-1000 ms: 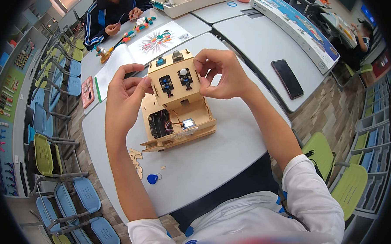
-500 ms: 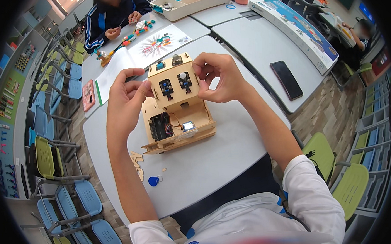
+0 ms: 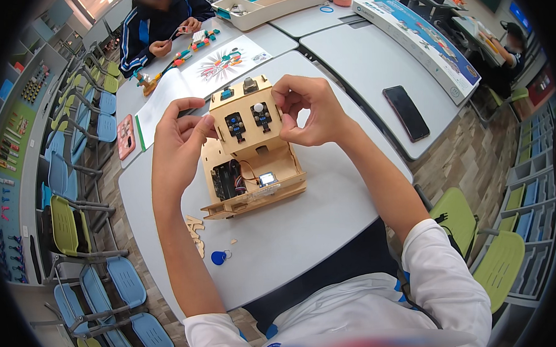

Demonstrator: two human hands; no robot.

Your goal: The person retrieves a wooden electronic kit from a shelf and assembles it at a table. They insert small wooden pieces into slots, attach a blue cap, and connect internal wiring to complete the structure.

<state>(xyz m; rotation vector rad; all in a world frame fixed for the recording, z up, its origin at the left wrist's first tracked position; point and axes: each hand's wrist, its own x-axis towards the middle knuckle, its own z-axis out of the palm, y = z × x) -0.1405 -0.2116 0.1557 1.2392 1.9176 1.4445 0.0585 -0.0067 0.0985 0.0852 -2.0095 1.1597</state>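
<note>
Pale wooden box-shaped model (image 3: 250, 144) sits between the left and right edges of the light-grey table (image 3: 335, 193), our left hand (image 3: 182, 134) and right hand (image 3: 316, 113) pinching its upper sides, presumably to steady it.

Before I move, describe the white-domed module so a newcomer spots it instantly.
On the pale table stands a wooden model, its front panel between the left hand and the right hand. That panel bears a dark left module with blue parts. Right of it, the white-domed module alone has a round white cap.
</note>
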